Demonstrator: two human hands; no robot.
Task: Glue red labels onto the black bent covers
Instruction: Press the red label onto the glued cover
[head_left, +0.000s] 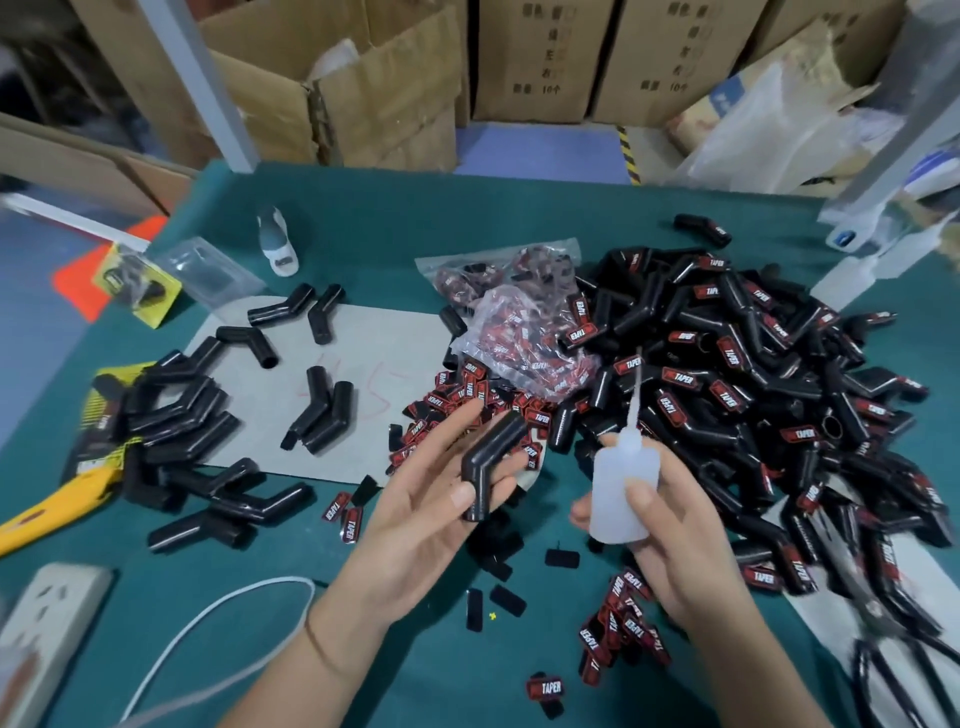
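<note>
My left hand (415, 499) holds one plain black bent cover (485, 465) between thumb and fingers, above the green table (389, 218). My right hand (670, 530) grips a white squeeze bottle of glue (621, 488), its long thin nozzle pointing up and away. Loose red labels (467, 400) lie just beyond the held cover, and more labels (618, 623) lie under my right wrist. A big heap of labelled covers (753, 374) fills the right side. Unlabelled covers (197, 447) lie at the left.
A clear bag of red labels (519, 327) sits mid-table on a grey sheet (384, 338). A white power strip (41, 623) and its cable (208, 623) lie at front left. A yellow package (52, 514) is at the left edge; cardboard boxes (374, 88) stand behind.
</note>
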